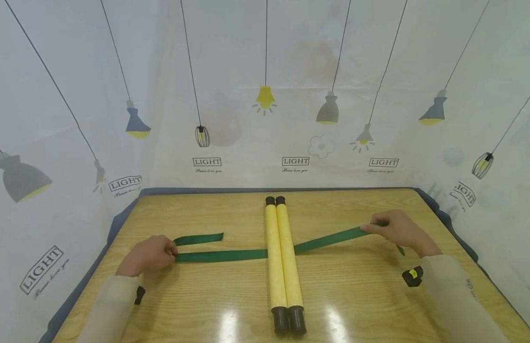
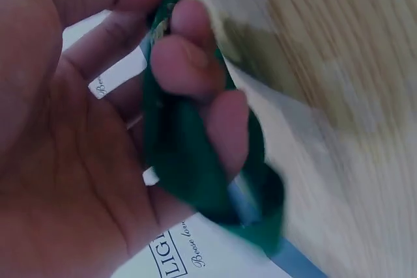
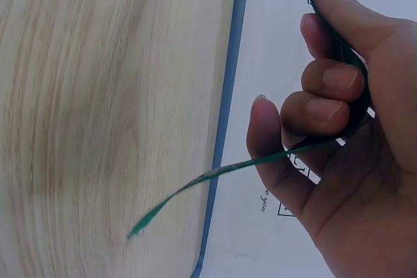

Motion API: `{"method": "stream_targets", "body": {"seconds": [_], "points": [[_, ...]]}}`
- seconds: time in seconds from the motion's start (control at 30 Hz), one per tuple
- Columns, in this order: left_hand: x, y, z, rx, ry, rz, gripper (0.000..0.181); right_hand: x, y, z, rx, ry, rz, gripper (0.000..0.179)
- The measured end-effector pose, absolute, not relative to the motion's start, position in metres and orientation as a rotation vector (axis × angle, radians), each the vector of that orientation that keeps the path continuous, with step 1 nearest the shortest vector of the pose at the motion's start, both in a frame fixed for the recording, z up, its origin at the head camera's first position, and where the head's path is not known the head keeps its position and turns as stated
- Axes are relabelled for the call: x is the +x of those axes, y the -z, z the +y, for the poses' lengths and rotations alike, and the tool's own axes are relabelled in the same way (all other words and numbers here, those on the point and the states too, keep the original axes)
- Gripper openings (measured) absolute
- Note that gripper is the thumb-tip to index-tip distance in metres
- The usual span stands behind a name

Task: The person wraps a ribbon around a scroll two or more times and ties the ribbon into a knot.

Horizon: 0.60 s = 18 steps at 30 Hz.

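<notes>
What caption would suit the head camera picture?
Left hand and right hand hold a green ribbon running beneath two yellow rods on a wood-grained table.

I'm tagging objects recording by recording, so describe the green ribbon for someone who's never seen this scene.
On the wooden table, two dark-ended yellow rolls lie side by side. The green ribbon runs beneath them, held by the left hand and right hand. It's the only flat green strip, unlike the thick rolls.

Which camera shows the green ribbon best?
Head view: the green ribbon spans left hand to right hand, its middle hidden by yellow rods. Left wrist shows a blurred loop; right wrist, a gripped stretch and loose end.
</notes>
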<state>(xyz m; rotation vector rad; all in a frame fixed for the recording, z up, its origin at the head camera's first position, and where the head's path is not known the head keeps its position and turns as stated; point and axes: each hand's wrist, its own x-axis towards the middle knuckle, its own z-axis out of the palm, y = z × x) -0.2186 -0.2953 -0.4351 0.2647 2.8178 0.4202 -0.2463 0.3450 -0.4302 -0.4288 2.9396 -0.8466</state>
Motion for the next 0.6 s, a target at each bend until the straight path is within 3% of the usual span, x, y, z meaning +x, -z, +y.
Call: {"method": "stream_targets", "body": {"seconds": [0.3,0.47,0.6], "points": [[-0.214,0.438,-0.311,0.156,-0.294,2.907,0.023,-0.244,0.423,0.358,-0.385,0.766,3.017,0.034],[-0.211,0.439,-0.330,0.181,-0.352,2.874,0.010,-0.243,0.420,0.380,-0.283,0.759,3.049,0.039],[-0.209,0.439,-0.337,0.226,-0.466,2.824,0.020,-0.242,0.418,0.392,-0.230,0.738,3.052,0.040]]}}
